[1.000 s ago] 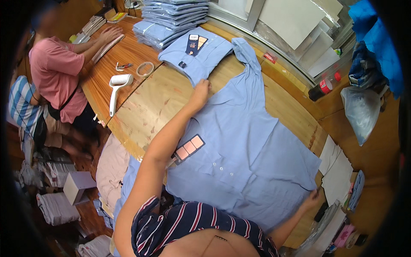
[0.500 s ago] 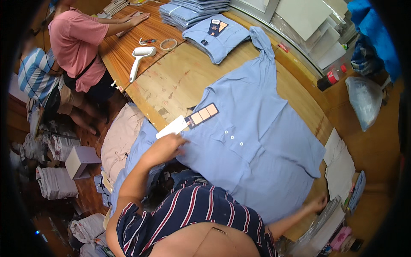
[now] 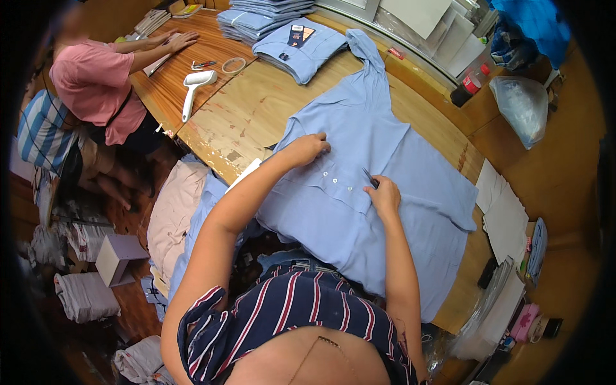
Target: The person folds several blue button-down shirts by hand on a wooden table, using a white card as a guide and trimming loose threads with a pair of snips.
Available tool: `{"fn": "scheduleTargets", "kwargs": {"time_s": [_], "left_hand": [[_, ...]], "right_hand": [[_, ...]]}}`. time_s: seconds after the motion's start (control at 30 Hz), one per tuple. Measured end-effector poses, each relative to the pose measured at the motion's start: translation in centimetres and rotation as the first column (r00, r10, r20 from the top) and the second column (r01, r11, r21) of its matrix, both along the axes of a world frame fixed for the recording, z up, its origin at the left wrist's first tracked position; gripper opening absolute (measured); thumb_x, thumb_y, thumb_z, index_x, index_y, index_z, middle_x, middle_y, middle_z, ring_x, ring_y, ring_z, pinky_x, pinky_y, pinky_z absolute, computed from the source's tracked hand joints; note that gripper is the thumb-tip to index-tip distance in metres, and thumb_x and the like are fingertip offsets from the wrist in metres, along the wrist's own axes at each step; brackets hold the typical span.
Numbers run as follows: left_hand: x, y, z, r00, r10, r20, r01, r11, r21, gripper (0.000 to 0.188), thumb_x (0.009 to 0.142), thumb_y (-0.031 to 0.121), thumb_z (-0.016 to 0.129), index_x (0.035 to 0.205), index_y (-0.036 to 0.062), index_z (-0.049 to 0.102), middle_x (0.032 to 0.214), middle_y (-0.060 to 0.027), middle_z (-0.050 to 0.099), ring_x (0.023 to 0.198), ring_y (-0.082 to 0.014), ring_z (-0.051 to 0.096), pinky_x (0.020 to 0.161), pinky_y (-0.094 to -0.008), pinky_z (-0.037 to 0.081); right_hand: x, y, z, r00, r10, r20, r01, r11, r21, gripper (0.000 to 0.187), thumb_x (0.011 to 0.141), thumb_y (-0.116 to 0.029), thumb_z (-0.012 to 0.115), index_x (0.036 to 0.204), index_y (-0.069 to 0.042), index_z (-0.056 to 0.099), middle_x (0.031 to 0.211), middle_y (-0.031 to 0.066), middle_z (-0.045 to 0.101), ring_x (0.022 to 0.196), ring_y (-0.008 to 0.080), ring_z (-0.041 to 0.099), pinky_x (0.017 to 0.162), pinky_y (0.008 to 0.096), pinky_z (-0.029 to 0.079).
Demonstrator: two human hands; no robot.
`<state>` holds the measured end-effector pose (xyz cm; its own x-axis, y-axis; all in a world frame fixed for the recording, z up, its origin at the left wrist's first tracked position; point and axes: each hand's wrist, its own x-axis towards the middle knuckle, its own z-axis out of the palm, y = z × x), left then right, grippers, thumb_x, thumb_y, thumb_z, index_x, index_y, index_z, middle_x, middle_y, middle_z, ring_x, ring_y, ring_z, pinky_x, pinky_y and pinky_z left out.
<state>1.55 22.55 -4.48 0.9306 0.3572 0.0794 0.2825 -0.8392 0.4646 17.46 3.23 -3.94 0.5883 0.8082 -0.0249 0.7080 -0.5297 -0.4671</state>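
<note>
A light blue shirt (image 3: 410, 160) lies spread over the table, with small white buttons (image 3: 334, 180) down its placket. My left hand (image 3: 309, 149) rests on the shirt above the buttons, fingers bent and closed at the cloth; the fingertips are partly hidden. To the right of the buttons, my right hand (image 3: 385, 194) grips a small dark pointed tool (image 3: 368, 176), its tip toward the placket. A white card tag (image 3: 245, 174) shows beside my left forearm, which covers part of it.
Folded blue shirts (image 3: 298, 54) with tags are stacked at the far side. A white lint roller (image 3: 196, 90), a tape roll (image 3: 233, 65) and a cola bottle (image 3: 470, 85) stand around the shirt. White sheets (image 3: 504, 218) lie right. A person in pink (image 3: 96, 83) works at far left.
My left hand has moved up and right from the tags onto the shirt. My right hand has come from the table's right edge to the placket, now with the dark pointed tool.
</note>
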Motion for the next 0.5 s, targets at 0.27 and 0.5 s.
{"fn": "scheduleTargets", "kwargs": {"time_s": [0.27, 0.5], "left_hand": [[-4.1, -2.1, 0.8, 0.969, -0.002, 0.247, -0.064, 0.964, 0.256, 0.011, 0.070, 0.007, 0.051, 0.079, 0.0018, 0.052, 0.078, -0.0108, 0.047, 0.076, -0.0256, 0.050, 0.066, -0.0335, 0.043], [-8.3, -4.1, 0.2, 0.980, -0.086, 0.180, 0.005, 0.912, 0.410, 0.014, 0.070, 0.010, 0.048, 0.081, 0.0013, 0.054, 0.084, -0.0100, 0.048, 0.081, -0.0235, 0.050, 0.067, -0.0318, 0.043]], "right_hand": [[-2.5, -4.4, -1.3, 0.855, 0.179, 0.486, -0.405, 0.816, 0.412, 0.017, 0.061, -0.006, 0.059, 0.078, -0.010, 0.059, 0.084, 0.0028, 0.055, 0.059, 0.0183, 0.054, 0.049, 0.0302, 0.041], [-4.1, -6.7, -1.8, 0.794, 0.449, 0.410, -0.568, 0.788, 0.237, 0.021, 0.064, -0.006, 0.057, 0.084, -0.009, 0.058, 0.089, 0.0044, 0.058, 0.058, 0.0186, 0.056, 0.047, 0.0296, 0.043]]}}
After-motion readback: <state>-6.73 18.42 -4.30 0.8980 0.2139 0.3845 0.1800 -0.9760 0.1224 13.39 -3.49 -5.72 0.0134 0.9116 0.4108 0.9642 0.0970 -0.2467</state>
